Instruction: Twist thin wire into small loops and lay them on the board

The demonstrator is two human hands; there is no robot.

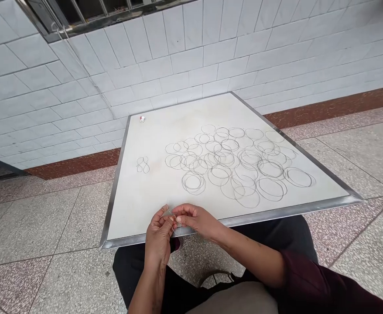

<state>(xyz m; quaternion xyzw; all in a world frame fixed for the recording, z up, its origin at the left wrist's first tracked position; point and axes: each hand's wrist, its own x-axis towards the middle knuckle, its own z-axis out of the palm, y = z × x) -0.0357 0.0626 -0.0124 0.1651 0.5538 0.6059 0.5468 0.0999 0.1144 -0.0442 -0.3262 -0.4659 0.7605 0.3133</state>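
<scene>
Over the front edge of a white table, my left hand [159, 231] and my right hand [194, 219] meet, fingertips pinched together on a thin wire [169, 209]. A short end of the wire sticks up above the fingers, and a small loop hangs below them. How it is bent between the fingertips is hidden. Several thin wire rings [220, 172] lie spread and overlapping over the middle and right of the table. Two small wire pieces twisted like figure eights [143, 165] lie at the left.
The white table [139, 209] has a metal rim and stands against a tiled wall [185, 61]. A small white and red object [142, 119] sits at its far left corner. A barred window [96, 11] is above.
</scene>
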